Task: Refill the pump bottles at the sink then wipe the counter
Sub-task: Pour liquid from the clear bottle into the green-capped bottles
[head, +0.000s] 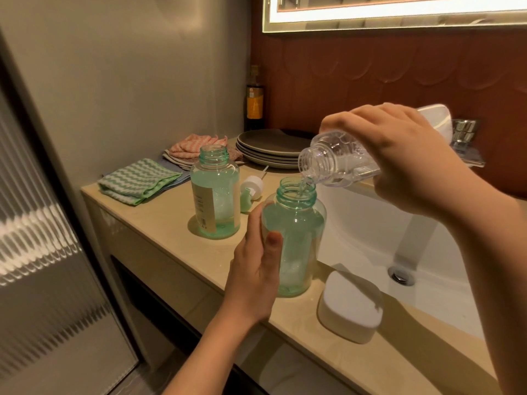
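Note:
My left hand [253,269] grips the side of an open green pump bottle [296,235] standing on the beige counter [159,223] by the sink. My right hand [399,155] holds a clear plastic bottle [336,158] tilted mouth-down over it, and clear liquid streams into the green neck. A second open green bottle [215,192] with a label stands further back on the counter. A white and green pump head [251,191] lies between the two bottles.
A white soap dish [349,306] sits at the counter's front edge. Folded green cloth [137,179], pink cloths [194,146] and a stack of grey plates [273,149] lie at the back. A dark bottle [254,101] stands in the corner. The white sink [399,240] is to the right.

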Demonstrator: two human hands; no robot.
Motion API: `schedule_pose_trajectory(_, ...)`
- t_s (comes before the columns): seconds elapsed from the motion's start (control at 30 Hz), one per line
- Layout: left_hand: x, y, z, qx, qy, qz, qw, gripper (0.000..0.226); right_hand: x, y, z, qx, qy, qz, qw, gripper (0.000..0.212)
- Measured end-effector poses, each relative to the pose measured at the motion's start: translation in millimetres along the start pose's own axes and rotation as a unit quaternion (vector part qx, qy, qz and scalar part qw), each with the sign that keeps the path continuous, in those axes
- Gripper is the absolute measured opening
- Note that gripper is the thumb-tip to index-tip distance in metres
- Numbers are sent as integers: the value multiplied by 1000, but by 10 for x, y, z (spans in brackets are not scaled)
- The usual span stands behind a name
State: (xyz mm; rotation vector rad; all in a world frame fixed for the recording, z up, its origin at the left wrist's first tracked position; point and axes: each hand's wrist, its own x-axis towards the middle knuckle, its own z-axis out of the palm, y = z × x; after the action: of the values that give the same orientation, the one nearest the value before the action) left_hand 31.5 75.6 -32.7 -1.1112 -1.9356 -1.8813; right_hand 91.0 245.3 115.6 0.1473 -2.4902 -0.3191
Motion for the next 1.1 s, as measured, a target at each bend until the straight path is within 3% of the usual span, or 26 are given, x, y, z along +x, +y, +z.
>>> schedule_pose_trajectory(0.23,4,-1,2,7,2,10,1000,48,1,-6,-7,1,-4,-2,1000,84)
schedule_pose_trajectory(1.1,5,20,5,8,1,0,1000,49,-2,-1,-1,-11,11,-7,1000,82)
